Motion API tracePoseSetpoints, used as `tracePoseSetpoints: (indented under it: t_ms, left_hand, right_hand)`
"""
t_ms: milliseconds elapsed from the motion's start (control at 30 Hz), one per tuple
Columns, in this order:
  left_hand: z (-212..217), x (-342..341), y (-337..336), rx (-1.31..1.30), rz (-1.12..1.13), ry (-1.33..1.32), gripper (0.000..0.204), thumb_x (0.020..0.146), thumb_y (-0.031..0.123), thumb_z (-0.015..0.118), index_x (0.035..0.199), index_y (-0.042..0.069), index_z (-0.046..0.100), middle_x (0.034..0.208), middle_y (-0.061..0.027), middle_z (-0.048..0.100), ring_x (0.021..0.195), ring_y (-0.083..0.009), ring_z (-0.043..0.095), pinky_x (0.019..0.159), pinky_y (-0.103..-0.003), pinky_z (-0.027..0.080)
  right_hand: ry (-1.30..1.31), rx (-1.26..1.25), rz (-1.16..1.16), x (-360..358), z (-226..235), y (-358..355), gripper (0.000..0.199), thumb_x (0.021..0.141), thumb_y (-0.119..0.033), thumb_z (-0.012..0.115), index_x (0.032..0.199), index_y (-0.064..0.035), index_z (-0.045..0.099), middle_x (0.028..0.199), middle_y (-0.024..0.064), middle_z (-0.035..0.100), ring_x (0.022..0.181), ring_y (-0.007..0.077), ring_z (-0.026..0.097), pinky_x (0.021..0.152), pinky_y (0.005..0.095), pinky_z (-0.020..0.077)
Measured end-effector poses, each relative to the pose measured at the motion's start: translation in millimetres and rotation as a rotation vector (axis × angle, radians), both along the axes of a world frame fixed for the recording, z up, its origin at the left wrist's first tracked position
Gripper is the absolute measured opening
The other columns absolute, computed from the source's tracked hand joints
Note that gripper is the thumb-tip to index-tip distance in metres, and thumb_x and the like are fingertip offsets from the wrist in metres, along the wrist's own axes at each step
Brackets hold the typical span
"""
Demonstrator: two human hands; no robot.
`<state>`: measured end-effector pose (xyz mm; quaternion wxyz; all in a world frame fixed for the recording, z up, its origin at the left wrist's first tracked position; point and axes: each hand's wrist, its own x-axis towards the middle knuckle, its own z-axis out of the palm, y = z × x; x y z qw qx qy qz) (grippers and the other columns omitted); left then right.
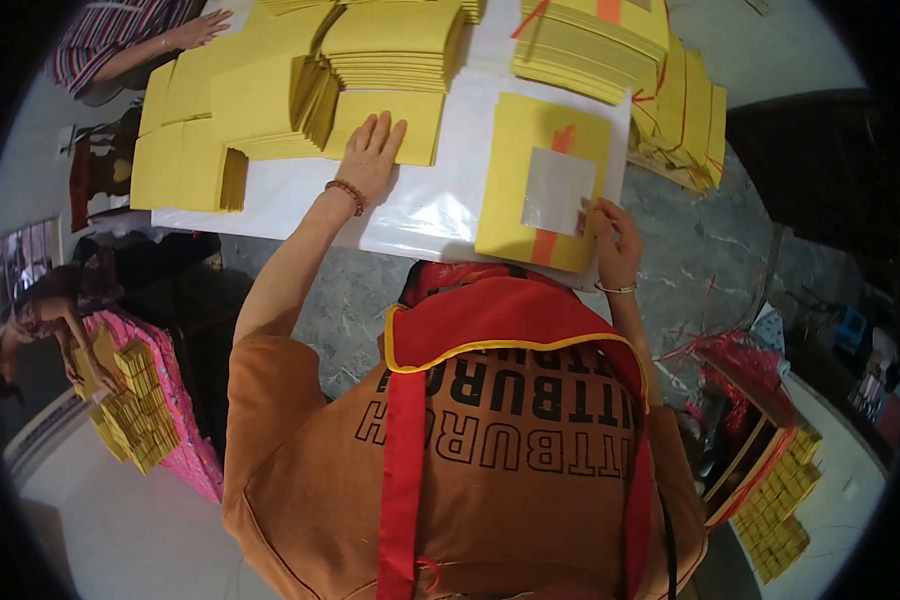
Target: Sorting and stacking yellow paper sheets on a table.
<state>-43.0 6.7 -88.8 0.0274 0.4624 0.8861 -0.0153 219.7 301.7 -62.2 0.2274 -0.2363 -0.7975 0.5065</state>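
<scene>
Fingers (610,212) of the right hand (620,245) are resting, partly bent, at the right edge of a flat yellow packet (511,175); whether they are pinching that edge or only touching it cannot be told, the undersides being out of sight. This packet is lying at the near right of the white-covered desk (380,228), immediately to the left of those fingers, its long axis running away from the person with the far end leaning slightly right. A pale rectangle (555,190) is covering its middle, over an orange strip (564,138). Fingers of the left hand (365,170) are lying moderately spread, gripping nothing visibly, on a low yellow piece (422,118) before a taller yellow stack (395,50). From there the packet is lying to the right, well apart across white covering. In this report's judgement, the governing relation is therefore right hand to near long edge: the right hand is standing nearer, already alongside, while the left is sitting a bare stretch away. Red-tied yellow bundles (580,60) are standing beyond the packet's far end.
</scene>
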Motion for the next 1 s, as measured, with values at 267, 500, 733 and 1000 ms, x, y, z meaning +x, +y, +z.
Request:
tracePoseSetpoints:
  t_ms: [267,500,733,1000]
  left_hand:
    - [50,27,36,-0.041,-0.055,0.169,0.056,0.081,0.011,0.05,0.134,0.003,0.035,0.138,-0.0169,0.034,0.127,-0.0331,0.033,0.105,-0.043,0.027]
    - [62,128,89,0.335,-0.514,-0.208,0.057,0.07,0.022,0.07,0.121,0.008,0.051,0.125,-0.0091,0.048,0.111,-0.0252,0.045,0.088,-0.036,0.038]
    - [60,123,94,0.353,-0.655,-0.274,0.031,0.074,0.019,0.068,0.101,0.007,0.06,0.098,-0.0064,0.058,0.092,-0.0227,0.053,0.078,-0.034,0.044]
    - [62,112,102,0.455,-0.429,-0.716,0.014,0.082,0.015,0.06,0.085,0.002,0.062,0.076,-0.0128,0.061,0.072,-0.0302,0.058,0.064,-0.035,0.048]
  right_hand:
    - [-0.119,0.676,0.227,3,-7,2,0.021,0.075,-0.023,0.066,0.096,-0.0195,0.065,0.115,-0.0038,0.058,0.115,0.0218,0.047,0.093,0.041,0.0271]
    - [-0.089,0.53,0.234,5,-20,5,0.023,0.074,-0.02,0.067,0.097,-0.0168,0.065,0.114,-0.0014,0.059,0.114,0.0231,0.049,0.091,0.0371,0.0314]
    - [-0.042,0.125,0.28,5,-30,14,0.016,0.079,-0.018,0.063,0.089,-0.0074,0.067,0.113,0.0039,0.058,0.099,0.0171,0.056,0.083,0.0316,0.039]
    - [-0.033,-0.107,0.311,5,-32,19,0.027,0.088,-0.018,0.051,0.086,0.0048,0.066,0.115,0.0104,0.056,0.084,0.013,0.057,0.075,0.0247,0.0462]
